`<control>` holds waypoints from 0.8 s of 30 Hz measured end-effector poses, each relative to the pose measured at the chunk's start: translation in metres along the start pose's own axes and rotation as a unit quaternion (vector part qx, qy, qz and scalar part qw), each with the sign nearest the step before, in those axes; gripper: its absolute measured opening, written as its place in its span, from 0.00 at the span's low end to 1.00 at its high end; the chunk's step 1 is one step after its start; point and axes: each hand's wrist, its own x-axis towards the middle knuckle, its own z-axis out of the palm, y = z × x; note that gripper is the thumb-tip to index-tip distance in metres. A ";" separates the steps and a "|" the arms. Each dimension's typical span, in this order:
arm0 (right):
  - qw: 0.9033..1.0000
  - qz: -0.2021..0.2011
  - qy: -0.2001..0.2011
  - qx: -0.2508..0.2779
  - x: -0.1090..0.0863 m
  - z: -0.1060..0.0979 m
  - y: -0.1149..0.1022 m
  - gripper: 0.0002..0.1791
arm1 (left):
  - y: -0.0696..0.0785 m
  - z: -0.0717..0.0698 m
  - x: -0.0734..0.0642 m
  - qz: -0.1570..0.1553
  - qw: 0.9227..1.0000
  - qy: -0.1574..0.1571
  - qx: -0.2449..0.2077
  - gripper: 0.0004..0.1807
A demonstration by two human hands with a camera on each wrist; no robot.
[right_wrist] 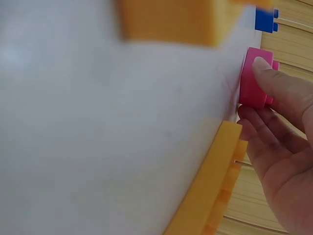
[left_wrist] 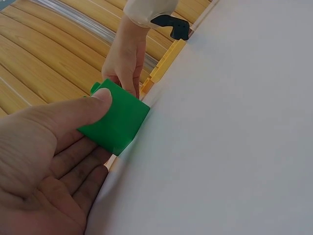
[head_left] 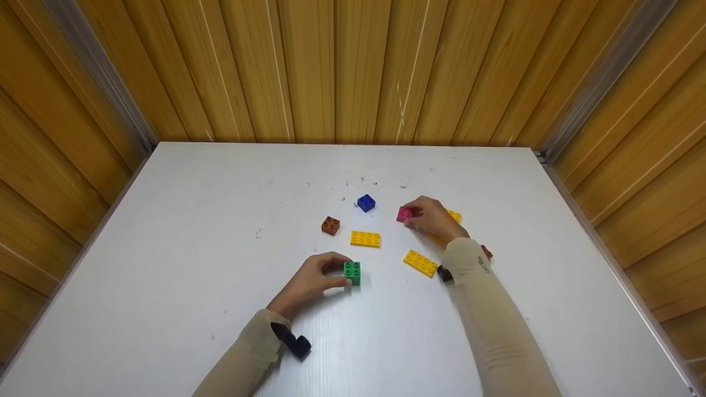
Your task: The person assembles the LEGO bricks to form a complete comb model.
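Note:
My left hand (head_left: 313, 278) pinches a green toy brick (head_left: 352, 273) between thumb and fingers, low over the white table. In the left wrist view the thumb lies flat on one side of the green brick (left_wrist: 116, 117). Farther off to the right, my right hand (head_left: 433, 216) holds a small pink brick (head_left: 405, 214) by its sides. The right wrist view has the thumb on the pink brick (right_wrist: 254, 78), which stands at the table surface. A blue brick (head_left: 366, 203) lies left of the pink one, and a brown brick (head_left: 330, 225) lies beyond the left hand.
One yellow brick (head_left: 365, 239) lies between the hands; another yellow brick (head_left: 420, 263) is beside the right wrist. More yellow pieces (head_left: 454, 215) and a reddish-brown piece (head_left: 486, 252) are partly hidden by the right arm. Wood-patterned walls (head_left: 353, 71) enclose the white table (head_left: 193, 220).

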 end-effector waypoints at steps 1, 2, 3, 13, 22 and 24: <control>1.000 0.002 0.000 0.001 0.000 0.000 0.000 0.26 | 0.000 0.000 0.000 -0.002 1.000 0.001 0.001 0.23; 1.000 0.003 -0.002 0.001 0.000 0.000 -0.001 0.26 | 0.000 0.000 -0.001 -0.005 1.000 0.001 0.003 0.23; 1.000 0.001 -0.001 -0.001 0.000 0.001 -0.001 0.26 | 0.001 0.000 -0.001 -0.007 1.000 0.002 0.003 0.23; 1.000 -0.001 0.002 -0.011 0.000 0.000 -0.002 0.27 | 0.001 -0.002 0.000 0.000 1.000 -0.004 0.000 0.22; 1.000 -0.018 0.003 -0.005 -0.001 0.000 0.001 0.25 | 0.002 0.000 0.000 0.007 1.000 -0.002 -0.004 0.22; 1.000 -0.014 0.002 -0.001 -0.002 0.000 0.000 0.25 | 0.002 0.000 -0.001 0.009 1.000 0.000 -0.009 0.22</control>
